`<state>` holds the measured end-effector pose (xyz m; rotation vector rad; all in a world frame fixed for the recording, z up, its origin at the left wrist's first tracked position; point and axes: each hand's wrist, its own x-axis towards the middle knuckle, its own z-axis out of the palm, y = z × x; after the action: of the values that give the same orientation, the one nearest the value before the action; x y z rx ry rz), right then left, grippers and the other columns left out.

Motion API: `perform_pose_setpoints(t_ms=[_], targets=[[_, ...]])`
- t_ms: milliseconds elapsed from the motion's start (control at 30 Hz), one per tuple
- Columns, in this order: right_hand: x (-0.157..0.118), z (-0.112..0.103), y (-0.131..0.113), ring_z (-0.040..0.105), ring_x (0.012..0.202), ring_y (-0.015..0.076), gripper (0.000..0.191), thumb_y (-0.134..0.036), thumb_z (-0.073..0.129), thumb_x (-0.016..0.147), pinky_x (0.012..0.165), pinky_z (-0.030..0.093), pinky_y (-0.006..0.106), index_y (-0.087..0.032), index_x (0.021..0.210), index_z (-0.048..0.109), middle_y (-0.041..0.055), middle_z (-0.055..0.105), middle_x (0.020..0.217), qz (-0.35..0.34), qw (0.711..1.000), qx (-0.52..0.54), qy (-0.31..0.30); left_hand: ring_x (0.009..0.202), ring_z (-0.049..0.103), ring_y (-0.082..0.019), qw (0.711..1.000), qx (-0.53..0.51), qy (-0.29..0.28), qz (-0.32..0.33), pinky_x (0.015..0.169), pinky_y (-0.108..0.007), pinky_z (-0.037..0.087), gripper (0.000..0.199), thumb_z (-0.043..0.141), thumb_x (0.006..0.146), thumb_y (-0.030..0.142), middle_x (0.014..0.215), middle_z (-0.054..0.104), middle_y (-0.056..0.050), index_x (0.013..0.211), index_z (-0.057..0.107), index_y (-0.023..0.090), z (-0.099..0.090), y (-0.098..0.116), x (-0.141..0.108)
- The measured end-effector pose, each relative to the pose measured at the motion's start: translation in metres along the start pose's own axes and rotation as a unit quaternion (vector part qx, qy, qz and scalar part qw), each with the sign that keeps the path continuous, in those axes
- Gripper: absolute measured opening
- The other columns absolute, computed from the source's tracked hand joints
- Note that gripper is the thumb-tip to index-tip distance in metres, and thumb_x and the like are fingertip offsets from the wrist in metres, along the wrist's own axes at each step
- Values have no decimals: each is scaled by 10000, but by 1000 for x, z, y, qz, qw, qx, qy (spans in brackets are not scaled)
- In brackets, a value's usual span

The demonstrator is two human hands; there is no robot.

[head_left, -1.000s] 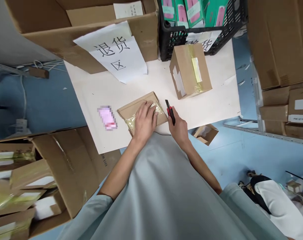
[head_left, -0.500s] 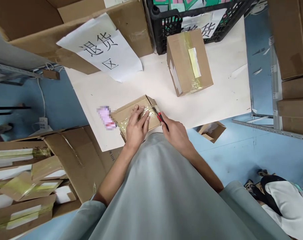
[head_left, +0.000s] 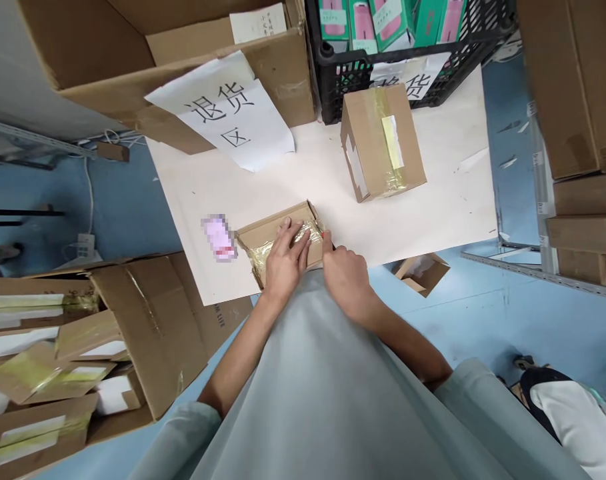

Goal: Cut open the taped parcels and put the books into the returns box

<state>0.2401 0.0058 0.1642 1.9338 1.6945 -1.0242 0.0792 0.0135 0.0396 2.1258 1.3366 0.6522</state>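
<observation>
A small flat cardboard box lies on the table near my body, with shiny clear tape across its top. My left hand rests on it, fingers stretched over the tape. At the box's right end, my right hand is closed around a red and black box cutter. Only a little of the cutter shows, and its blade cannot be made out. Left of the box lies a blurred pink-purple item.
A taped carton stands on the white table. Behind it is a black crate of green and pink boxes. A large open carton bears a paper sign. Parcels fill a carton at left; a person is at lower right.
My right hand has turned over and drawn slightly toward me at the box's right end, hiding most of the cutter. My left hand stays on the box. The view has shifted.
</observation>
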Motion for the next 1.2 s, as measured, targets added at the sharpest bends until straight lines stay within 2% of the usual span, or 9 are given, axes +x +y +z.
perform_pose_setpoints(t_ms=[167, 367, 633, 700, 800, 867, 933, 1067, 1200], targets=[[-1, -7, -2, 806, 1154, 274, 598, -72, 394, 1111, 920, 616, 317, -44, 1707, 361, 241, 811, 1176, -16, 1000, -4, 5, 1606, 495, -351, 1000, 14, -2, 4, 1342, -610, 415, 454, 502, 1142, 531, 1551, 684, -135, 1391, 758, 249, 1, 0, -5], [-4, -3, 2, 807, 1166, 280, 598, -65, 398, 1101, 943, 616, 330, -35, 1698, 382, 256, 808, 1180, -5, 1000, -23, 6, 1606, 488, -379, 999, 29, -10, 10, 1340, -640, 407, 560, 580, 1096, 595, 1587, 653, -156, 1529, 665, 249, 0, -1, -3], [-28, -13, 15, 808, 1107, 303, 611, -131, 440, 1111, 910, 595, 354, -119, 1719, 375, 219, 813, 1135, -23, 999, -40, -6, 1625, 466, -348, 999, 28, 7, 30, 1329, -646, 421, 428, 583, 1123, 452, 1580, 659, -120, 1506, 697, 298, -10, -15, -9], [-27, -8, 30, 809, 1064, 313, 595, -207, 419, 1146, 915, 587, 378, -152, 1735, 356, 197, 822, 1114, -13, 999, -19, 35, 1629, 461, -338, 999, 21, 22, 26, 1325, -646, 427, 399, 558, 1137, 410, 1577, 663, -115, 1487, 712, 295, -18, -19, -18], [8, 16, 57, 799, 1083, 304, 551, -299, 382, 1179, 969, 578, 396, -161, 1713, 383, 161, 832, 1173, -3, 987, 79, 139, 1612, 489, -316, 998, 14, 53, 27, 1317, -619, 452, 369, 537, 1147, 376, 1581, 667, -104, 1440, 742, 287, -34, -29, -38], [49, 41, 72, 810, 1027, 254, 412, -312, 424, 1172, 953, 592, 355, -180, 1532, 574, 119, 835, 1201, -13, 974, 177, 142, 1594, 515, -311, 997, 21, 73, 18, 1299, -608, 481, 370, 525, 1150, 377, 1572, 677, -104, 1427, 749, 279, -47, -38, -54], [89, 69, 80, 815, 906, 200, 289, -286, 460, 1157, 852, 615, 306, -174, 1347, 648, 111, 828, 1211, 6, 957, 266, 114, 1586, 524, -316, 995, 32, 89, 4, 1280, -605, 503, 382, 512, 1153, 381, 1571, 679, -110, 1440, 740, 273, -60, -49, -71], [137, 114, 70, 803, 887, 181, 137, -227, 512, 1116, 670, 610, 245, -164, 1148, 629, 130, 827, 1124, 42, 919, 384, 79, 1577, 536, -316, 991, 52, 119, -17, 1257, -590, 523, 389, 512, 1153, 363, 1591, 663, -117, 1474, 714, 277, -82, -68, -101], [144, 133, 45, 796, 901, 156, 103, -259, 512, 1114, 675, 636, 236, -195, 1121, 593, 116, 809, 1203, 7, 909, 410, 79, 1426, 667, -306, 984, 80, 148, -58, 1172, -555, 581, 341, 565, 1132, 362, 1510, 725, -112, 1409, 749, 287, -98, -75, -122]])
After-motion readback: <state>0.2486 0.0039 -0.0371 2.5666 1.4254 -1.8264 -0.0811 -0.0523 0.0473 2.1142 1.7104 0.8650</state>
